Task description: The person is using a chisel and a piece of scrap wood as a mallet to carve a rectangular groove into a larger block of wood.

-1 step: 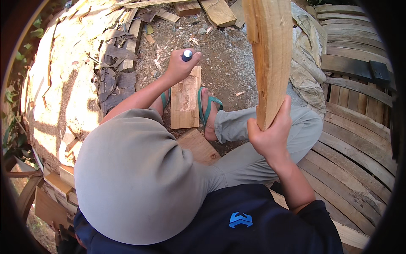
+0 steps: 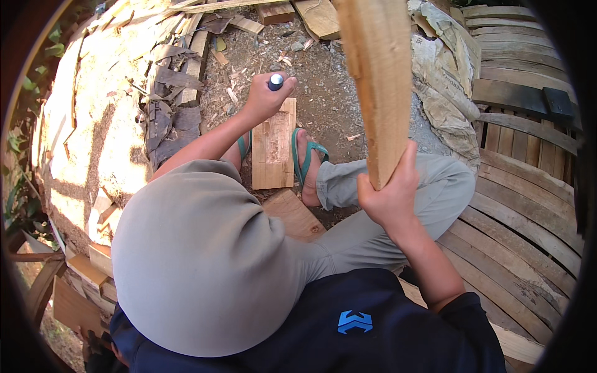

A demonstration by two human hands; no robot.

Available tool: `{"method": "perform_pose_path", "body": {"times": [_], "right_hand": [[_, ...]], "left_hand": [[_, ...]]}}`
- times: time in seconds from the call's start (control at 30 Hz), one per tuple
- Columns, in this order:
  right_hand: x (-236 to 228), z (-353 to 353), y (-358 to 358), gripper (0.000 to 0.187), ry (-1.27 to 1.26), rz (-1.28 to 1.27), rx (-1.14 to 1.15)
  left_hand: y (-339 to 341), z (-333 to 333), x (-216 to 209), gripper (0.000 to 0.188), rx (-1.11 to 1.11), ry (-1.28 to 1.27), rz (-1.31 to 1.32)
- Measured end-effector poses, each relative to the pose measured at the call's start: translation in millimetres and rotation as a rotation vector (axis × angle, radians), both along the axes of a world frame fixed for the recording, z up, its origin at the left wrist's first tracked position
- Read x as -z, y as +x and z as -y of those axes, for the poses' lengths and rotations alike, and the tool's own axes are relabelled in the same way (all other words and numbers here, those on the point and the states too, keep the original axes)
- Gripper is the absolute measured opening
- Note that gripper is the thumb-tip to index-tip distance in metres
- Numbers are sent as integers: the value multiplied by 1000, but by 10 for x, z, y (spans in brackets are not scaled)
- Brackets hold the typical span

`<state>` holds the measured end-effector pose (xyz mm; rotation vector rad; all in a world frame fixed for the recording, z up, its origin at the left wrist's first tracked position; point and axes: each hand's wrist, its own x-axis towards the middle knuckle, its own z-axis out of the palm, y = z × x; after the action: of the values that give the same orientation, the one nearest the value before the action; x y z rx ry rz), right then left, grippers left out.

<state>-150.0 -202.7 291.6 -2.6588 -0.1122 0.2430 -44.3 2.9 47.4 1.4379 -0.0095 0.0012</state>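
Observation:
My left hand is closed around an upright chisel. Only the dark handle with its round metal cap shows above the fist; the blade is hidden. Below it, a pale wooden block with a rough, shallow recess cut into its face lies between my sandalled feet. In my right hand is the narrow lower end of a thick wooden club, fingers wrapped round it. The club rises to the right of the chisel, apart from it, and its top runs out of view.
A second board lies under the near end of the block. Wooden slats run along the right, beside a crumpled sack. Wood offcuts lie at the far side, and chips litter the ground. Dark, torn sheets lie at left.
My right hand and the wooden club have shifted left, toward the chisel. The left hand, chisel and block stay almost where they were.

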Motion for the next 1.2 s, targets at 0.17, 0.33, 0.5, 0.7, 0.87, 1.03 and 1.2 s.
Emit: {"method": "perform_pose_path", "body": {"times": [0.17, 0.33, 0.5, 0.7, 0.87, 1.03, 1.2], "right_hand": [[-3, -30, 88, 50, -246, -217, -85], [-14, -56, 132, 45, 130, 33, 60], [-129, -51, 400, 42, -169, -108, -102], [375, 103, 252, 49, -355, -322, -91], [-310, -128, 620, 45, 74, 24, -41], [248, 66, 339, 46, -284, -298, -76], [-257, -37, 574, 45, 83, 60, 35]], "left_hand": [[17, 15, -28, 18, -89, 144, 235], [97, 31, -49, 17, -8, -21, 82], [167, 65, -3, 21, -57, 70, 165], [322, 152, -31, 33, -122, 32, 247], [302, 17, -160, 34, 153, 21, -30], [295, 70, 28, 23, 22, 223, 304], [231, 11, -247, 43, 227, 178, -120]]}}
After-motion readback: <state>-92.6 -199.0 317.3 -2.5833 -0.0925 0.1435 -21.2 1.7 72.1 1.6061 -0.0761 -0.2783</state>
